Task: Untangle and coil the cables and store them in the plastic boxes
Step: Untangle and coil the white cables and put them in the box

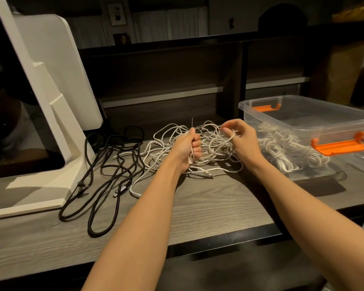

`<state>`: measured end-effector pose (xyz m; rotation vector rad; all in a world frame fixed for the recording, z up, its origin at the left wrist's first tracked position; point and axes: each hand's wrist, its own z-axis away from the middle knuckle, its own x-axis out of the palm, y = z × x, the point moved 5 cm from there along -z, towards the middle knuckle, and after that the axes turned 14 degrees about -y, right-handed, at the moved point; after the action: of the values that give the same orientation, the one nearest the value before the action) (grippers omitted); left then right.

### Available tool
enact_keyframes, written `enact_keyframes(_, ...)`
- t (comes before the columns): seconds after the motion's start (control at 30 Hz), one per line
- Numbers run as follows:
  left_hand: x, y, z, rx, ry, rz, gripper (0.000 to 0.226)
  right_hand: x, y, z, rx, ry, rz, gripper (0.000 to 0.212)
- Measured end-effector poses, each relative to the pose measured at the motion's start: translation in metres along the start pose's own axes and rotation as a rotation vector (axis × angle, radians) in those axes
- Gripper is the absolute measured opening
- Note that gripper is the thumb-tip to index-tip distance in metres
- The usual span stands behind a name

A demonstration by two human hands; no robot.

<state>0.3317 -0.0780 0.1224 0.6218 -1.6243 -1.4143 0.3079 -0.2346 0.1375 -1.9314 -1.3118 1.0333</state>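
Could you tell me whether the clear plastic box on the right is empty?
Not empty: coiled white cables show through the plastic box wall.

White cables; black cables; orange-latched clear box

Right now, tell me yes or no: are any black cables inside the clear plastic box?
No. The clear plastic box shows only coiled white cables through its wall, while the black cables lie loose on the desk.

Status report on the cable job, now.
Left hand grips a bunch of white cable; right hand pinches a strand. White tangle still on desk. Coiled white cables in plastic box. Black cables lie untouched, left.
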Motion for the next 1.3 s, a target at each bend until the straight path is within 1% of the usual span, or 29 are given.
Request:
enact_keyframes(0.07, -0.001, 0.003, -0.001, 0.032, -0.003, -0.248, 0.040, 0.009, -0.006, 0.002, -0.001, -0.071, -0.144, 0.002)
enact_keyframes(0.1, 0.001, 0.005, 0.000, 0.037, -0.007, -0.377, 0.040, 0.014, -0.009, 0.003, 0.004, -0.098, -0.164, 0.003)
enact_keyframes(0.17, 0.008, 0.006, 0.000, 0.018, -0.023, -0.608, 0.040, 0.019, -0.013, 0.003, -0.012, -0.114, -0.139, 0.012)
enact_keyframes(0.2, 0.011, 0.006, 0.000, -0.005, -0.038, -0.680, 0.041, 0.020, -0.014, 0.002, -0.026, -0.117, -0.133, 0.018)
enact_keyframes(0.27, 0.015, 0.004, 0.000, -0.055, -0.078, -0.730, 0.044, 0.020, -0.015, 0.001, -0.042, -0.138, -0.171, 0.033)
enact_keyframes(0.33, 0.017, 0.000, 0.001, -0.116, -0.135, -0.696, 0.045, 0.019, -0.013, 0.000, -0.024, -0.176, -0.218, 0.040)
enact_keyframes(0.37, 0.017, -0.002, 0.000, -0.141, -0.169, -0.650, 0.046, 0.019, -0.011, 0.000, 0.000, -0.199, -0.226, 0.038)
enact_keyframes(0.47, 0.019, -0.004, -0.001, -0.148, -0.273, -0.445, 0.055, 0.020, 0.003, -0.002, 0.101, -0.229, -0.157, 0.023)
enact_keyframes(0.53, 0.019, -0.001, -0.001, -0.101, -0.288, -0.439, 0.060, 0.021, 0.013, -0.005, 0.134, -0.241, -0.043, 0.009)
enact_keyframes(0.57, 0.018, 0.001, -0.001, -0.062, -0.267, -0.464, 0.058, 0.021, 0.017, -0.006, 0.149, -0.251, -0.006, 0.003)
enact_keyframes(0.6, 0.016, 0.003, -0.001, -0.016, -0.223, -0.484, 0.054, 0.021, 0.020, -0.006, 0.169, -0.256, 0.017, 0.005)
enact_keyframes(0.67, 0.007, 0.006, -0.001, 0.056, -0.059, -0.469, 0.048, 0.020, 0.024, -0.006, 0.213, -0.274, 0.057, 0.010)
enact_keyframes(0.73, -0.004, 0.005, -0.002, 0.088, 0.109, -0.421, 0.046, 0.020, 0.022, -0.004, 0.222, -0.323, 0.121, 0.011)
enact_keyframes(0.77, -0.008, 0.003, -0.003, 0.096, 0.163, -0.382, 0.045, 0.021, 0.020, -0.002, 0.214, -0.344, 0.158, 0.013)
enact_keyframes(0.83, -0.012, 0.002, -0.003, 0.122, 0.200, -0.231, 0.041, 0.022, 0.017, 0.000, 0.203, -0.373, 0.248, 0.019)
enact_keyframes(0.93, -0.010, 0.005, -0.004, 0.191, 0.112, 0.064, 0.040, 0.020, 0.015, 0.001, 0.180, -0.378, 0.418, 0.031)
enact_keyframes(1.0, -0.009, 0.005, -0.004, 0.191, 0.074, 0.240, 0.043, 0.017, 0.016, 0.001, 0.164, -0.370, 0.509, 0.034)
enact_keyframes(1.03, -0.010, 0.003, -0.005, 0.183, 0.068, 0.351, 0.045, 0.016, 0.017, 0.001, 0.157, -0.379, 0.553, 0.033)
enact_keyframes(1.1, -0.014, 0.001, -0.004, 0.161, 0.091, 0.507, 0.051, 0.011, 0.020, 0.002, 0.149, -0.387, 0.601, 0.019)
enact_keyframes(1.13, -0.017, 0.001, -0.002, 0.142, 0.125, 0.504, 0.053, 0.008, 0.019, 0.003, 0.135, -0.365, 0.600, 0.011)
enact_keyframes(1.2, -0.022, 0.002, 0.001, 0.100, 0.195, 0.362, 0.057, 0.003, 0.014, 0.004, 0.073, -0.297, 0.543, 0.013)
enact_keyframes(1.23, -0.022, 0.003, 0.002, 0.088, 0.212, 0.249, 0.058, 0.003, 0.010, 0.004, 0.043, -0.281, 0.486, 0.013)
enact_keyframes(1.3, -0.017, 0.005, 0.001, 0.072, 0.195, -0.046, 0.060, 0.008, 0.001, 0.004, 0.011, -0.293, 0.339, 0.011)
